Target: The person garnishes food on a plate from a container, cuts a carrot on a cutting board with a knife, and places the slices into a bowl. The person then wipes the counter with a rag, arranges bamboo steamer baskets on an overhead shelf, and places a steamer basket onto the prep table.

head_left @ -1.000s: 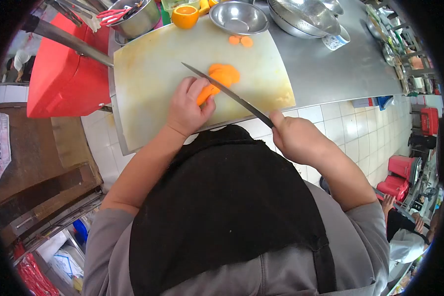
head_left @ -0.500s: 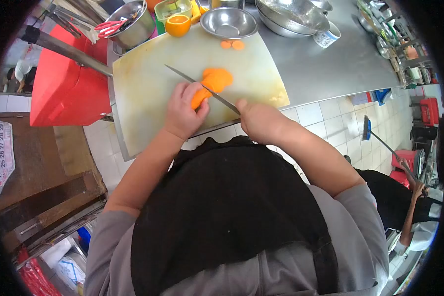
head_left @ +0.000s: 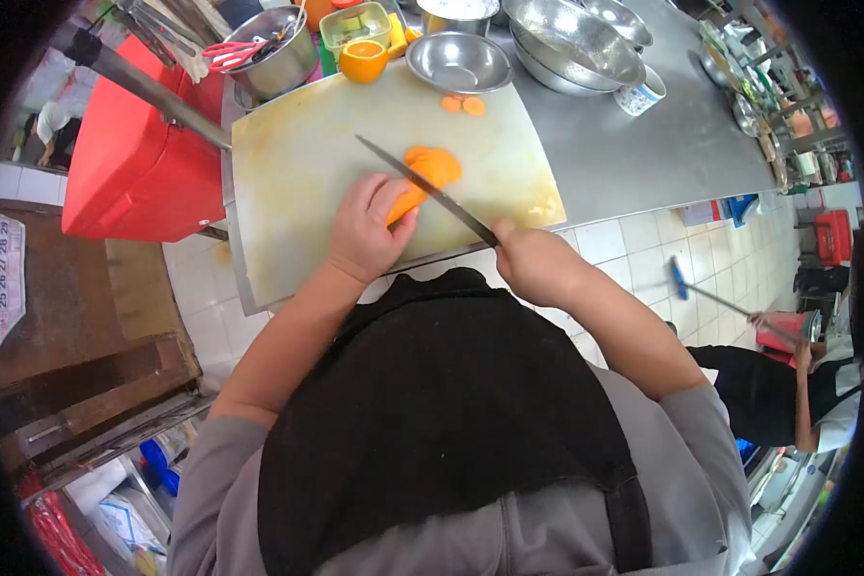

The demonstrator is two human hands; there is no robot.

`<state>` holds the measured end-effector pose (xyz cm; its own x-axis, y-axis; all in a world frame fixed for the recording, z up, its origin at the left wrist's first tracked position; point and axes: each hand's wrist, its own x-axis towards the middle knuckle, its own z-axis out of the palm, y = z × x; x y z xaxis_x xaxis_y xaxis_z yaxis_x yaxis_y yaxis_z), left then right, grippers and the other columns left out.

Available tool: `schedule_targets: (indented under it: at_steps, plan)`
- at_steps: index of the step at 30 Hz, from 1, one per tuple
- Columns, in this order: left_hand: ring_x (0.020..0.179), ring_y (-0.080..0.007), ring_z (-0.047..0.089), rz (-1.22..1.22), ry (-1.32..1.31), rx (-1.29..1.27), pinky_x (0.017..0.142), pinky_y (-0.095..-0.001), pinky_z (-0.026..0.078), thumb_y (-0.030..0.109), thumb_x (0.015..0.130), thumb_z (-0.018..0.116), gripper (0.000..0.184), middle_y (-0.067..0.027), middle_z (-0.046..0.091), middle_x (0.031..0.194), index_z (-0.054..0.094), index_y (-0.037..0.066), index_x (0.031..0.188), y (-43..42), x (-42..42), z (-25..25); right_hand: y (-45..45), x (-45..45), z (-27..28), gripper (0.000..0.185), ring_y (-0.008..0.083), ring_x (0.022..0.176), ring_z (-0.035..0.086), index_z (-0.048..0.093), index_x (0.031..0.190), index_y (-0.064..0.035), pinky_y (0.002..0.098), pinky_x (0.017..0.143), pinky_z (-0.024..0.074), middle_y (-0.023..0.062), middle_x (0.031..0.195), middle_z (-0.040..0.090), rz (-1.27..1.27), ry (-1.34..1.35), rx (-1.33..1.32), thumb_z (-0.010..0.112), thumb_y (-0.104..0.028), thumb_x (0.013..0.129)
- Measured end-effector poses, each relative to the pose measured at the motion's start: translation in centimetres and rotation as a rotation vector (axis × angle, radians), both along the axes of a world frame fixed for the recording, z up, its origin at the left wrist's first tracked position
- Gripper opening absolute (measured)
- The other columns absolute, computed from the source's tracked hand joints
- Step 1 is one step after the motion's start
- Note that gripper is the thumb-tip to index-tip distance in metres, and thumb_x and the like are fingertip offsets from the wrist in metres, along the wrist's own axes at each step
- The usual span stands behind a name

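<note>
My left hand (head_left: 367, 228) is closed around a peeled carrot (head_left: 403, 204) on the pale cutting board (head_left: 293, 158), fingertips pressing its top. My right hand (head_left: 540, 264) grips the handle of a long kitchen knife (head_left: 459, 210). The blade slants across the carrot just beyond my left fingers, its tip pointing to the far left. On the blade's far side, overlapping carrot slices (head_left: 439, 165) lie in a small pile. Two round carrot slices (head_left: 472, 106) rest near the board's far edge. The handle is mostly hidden in my right fist.
Behind the board stand a metal bowl (head_left: 459, 62), a cut orange (head_left: 364, 61), a plastic container (head_left: 360, 27) and a pot of utensils (head_left: 276, 62). Colanders (head_left: 571, 43) and a mug (head_left: 640, 91) are at right. A person with a broom (head_left: 680, 278) stands on the right.
The knife has shifted right relative to my left hand, with less blade beyond the carrot. The whole view has moved slightly. The other person's broom head has swung left.
</note>
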<state>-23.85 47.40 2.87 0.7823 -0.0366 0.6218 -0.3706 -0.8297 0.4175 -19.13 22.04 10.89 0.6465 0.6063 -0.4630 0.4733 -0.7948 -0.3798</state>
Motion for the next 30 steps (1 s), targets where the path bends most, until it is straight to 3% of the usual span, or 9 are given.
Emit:
schedule_targets:
  at_steps: [7,10,13,30]
  plan:
    - [0.098,-0.0375,0.062,0.040,0.126,-0.050,0.086,-0.0435,0.053,0.013,0.077,0.076,0.037,-0.0176,0.062,0.108,0.062,0.005,0.110,-0.3,-0.2,0.5,-2.0,-1.1,1.7,0.015,0.0462,0.081,0.066,0.049,0.104,0.0013,0.0556,0.073,0.0508,0.0258,0.081,0.067,0.036,-0.085,-0.022,0.049,-0.010,0.094]
    - [0.097,-0.0380,0.062,0.029,0.141,-0.055,0.086,-0.0435,0.053,0.013,0.077,0.076,0.037,-0.0179,0.062,0.107,0.062,0.005,0.110,-0.4,-0.2,0.3,-2.9,-1.3,2.0,0.021,0.0459,0.080,0.063,0.045,0.113,0.0006,0.0559,0.072,0.0485,0.0231,0.082,0.066,0.067,-0.094,-0.001,0.049,-0.013,0.099]
    - [0.096,-0.0383,0.062,0.027,0.131,-0.041,0.085,-0.0436,0.053,0.013,0.076,0.076,0.038,-0.0180,0.061,0.107,0.062,0.004,0.111,-0.4,-0.1,0.0,-3.1,-1.6,2.7,0.017,0.0455,0.080,0.066,0.049,0.106,0.0014,0.0548,0.072,0.0514,0.0250,0.081,0.068,0.076,-0.123,0.014,0.051,-0.011,0.094]
    - [0.096,-0.0389,0.063,0.018,0.168,-0.054,0.085,-0.0441,0.054,0.014,0.077,0.075,0.039,-0.0195,0.062,0.108,0.061,0.004,0.112,-0.2,0.2,-0.1,-2.5,-1.4,2.2,0.018,0.0447,0.082,0.067,0.049,0.108,0.0022,0.0534,0.072,0.0529,0.0247,0.085,0.068,0.100,-0.026,-0.017,0.051,-0.007,0.093]
